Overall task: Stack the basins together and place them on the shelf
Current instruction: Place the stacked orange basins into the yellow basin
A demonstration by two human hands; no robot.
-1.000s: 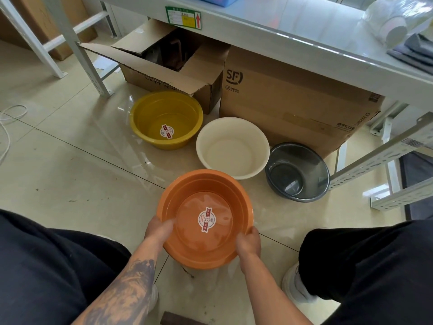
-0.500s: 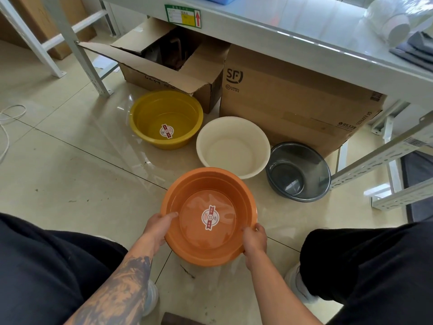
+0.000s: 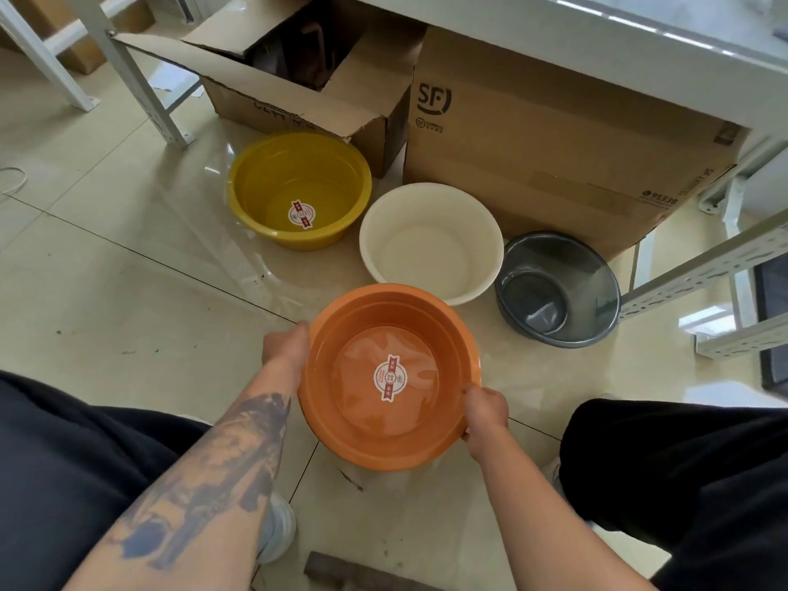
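The orange basin [image 3: 390, 377] was upright and tilted slightly, a round red-and-white sticker on its inner bottom, its far rim just in front of the white basin [image 3: 430, 243]. The yellow basin [image 3: 298, 189], bearing the same sticker, stood upright on the tiled floor, apart and to the left. The dark grey translucent basin [image 3: 558, 290] sat right beside the white one.

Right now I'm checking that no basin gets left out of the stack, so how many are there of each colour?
Orange basin, held in both hands: 1
Yellow basin: 1
White basin: 1
Grey basin: 1
Total: 4
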